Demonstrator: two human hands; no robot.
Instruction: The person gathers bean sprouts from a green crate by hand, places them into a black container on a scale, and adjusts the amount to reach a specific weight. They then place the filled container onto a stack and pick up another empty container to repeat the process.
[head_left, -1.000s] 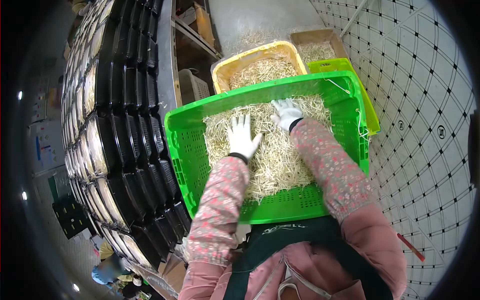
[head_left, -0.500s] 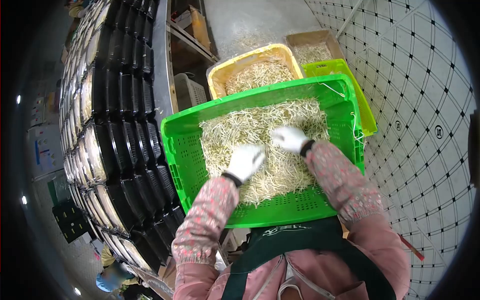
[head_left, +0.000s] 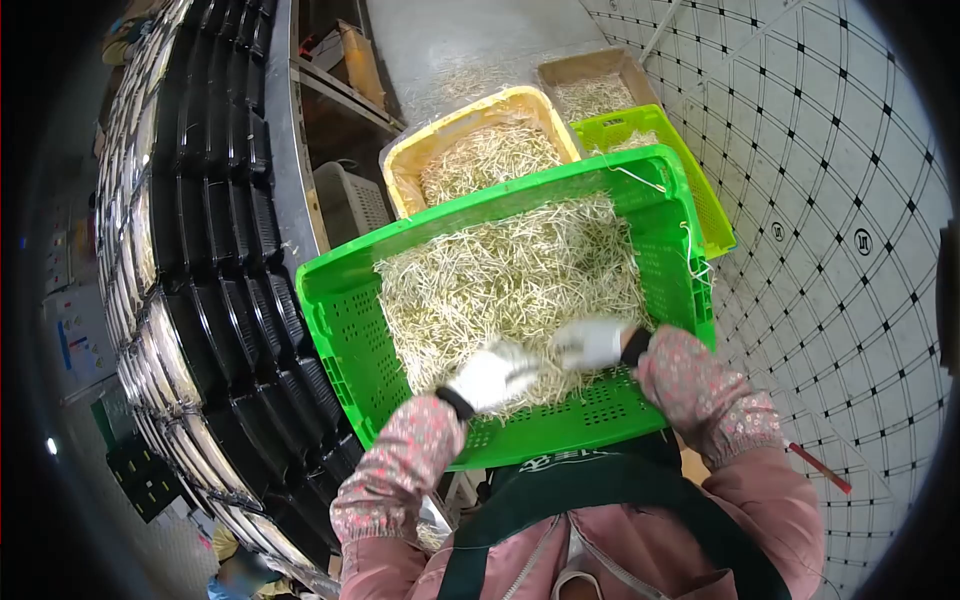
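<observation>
A large green perforated crate (head_left: 330, 350) is in front of me, holding a thick bed of thin, pale stems that look like bean sprouts (head_left: 510, 270). My left hand (head_left: 492, 378), in a white glove, is low over the sprouts near the crate's front side. To its right is my white-gloved right hand (head_left: 590, 345), its fingers pointing left toward the other hand. Both hands touch or hover just above the sprouts. Motion smears the fingers, so their grip and anything in them cannot be made out.
Stacked black trays (head_left: 225, 210) line the left. Behind the crate are a yellow tub (head_left: 395, 165) of sprouts, a yellow-green basket (head_left: 715, 220), a brown box (head_left: 640, 80) and a white basket (head_left: 340, 205). Another person (head_left: 240, 570) is at lower left.
Both hands have moved toward me, down to the crate's near side, the right hand farther. The view has shifted, so the crate appears slightly more to the left.
</observation>
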